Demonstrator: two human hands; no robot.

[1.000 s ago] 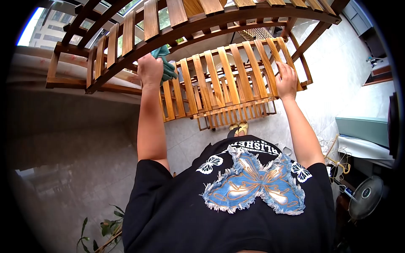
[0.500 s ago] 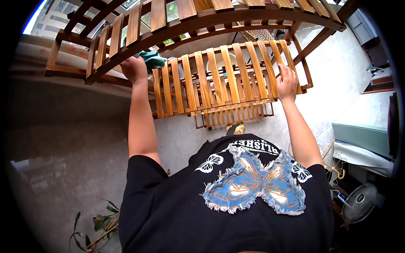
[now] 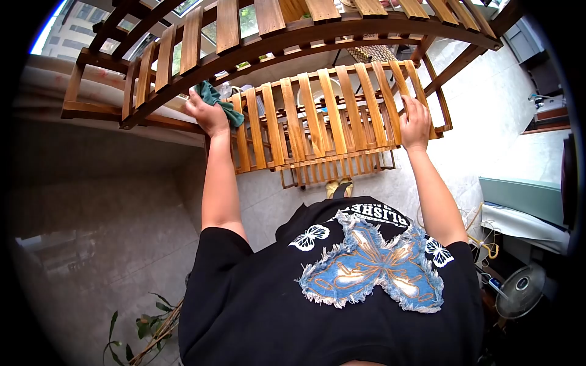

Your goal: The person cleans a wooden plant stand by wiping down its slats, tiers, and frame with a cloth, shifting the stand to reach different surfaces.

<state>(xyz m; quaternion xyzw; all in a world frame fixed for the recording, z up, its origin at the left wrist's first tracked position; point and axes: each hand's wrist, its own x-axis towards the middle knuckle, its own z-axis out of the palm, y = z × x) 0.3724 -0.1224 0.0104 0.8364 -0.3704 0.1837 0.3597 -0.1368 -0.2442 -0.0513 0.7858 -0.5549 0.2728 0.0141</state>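
Observation:
A slatted wooden rack (image 3: 329,110) stands in front of me, with a shelf of spaced slats at mid height and a higher slatted shelf (image 3: 262,41) across the top of the view. Bunched in my left hand (image 3: 209,116) is a dark green cloth (image 3: 229,111), at the left end of the middle shelf and below the upper one. My right hand (image 3: 415,122) grips a slat near the right end of the middle shelf, fingers over its top and thumb on its near side.
Lower slats (image 3: 342,168) show beneath the middle shelf, close to my feet (image 3: 339,188). A fan (image 3: 520,291) and loose cables stand at the right. A leafy plant (image 3: 152,326) is at the lower left, and a rolled pale fabric (image 3: 61,82) lies behind the rack's left side.
My left hand has moved right and toward me with the green cloth, from under the upper shelf to the middle shelf's left end. My right hand has stayed in place.

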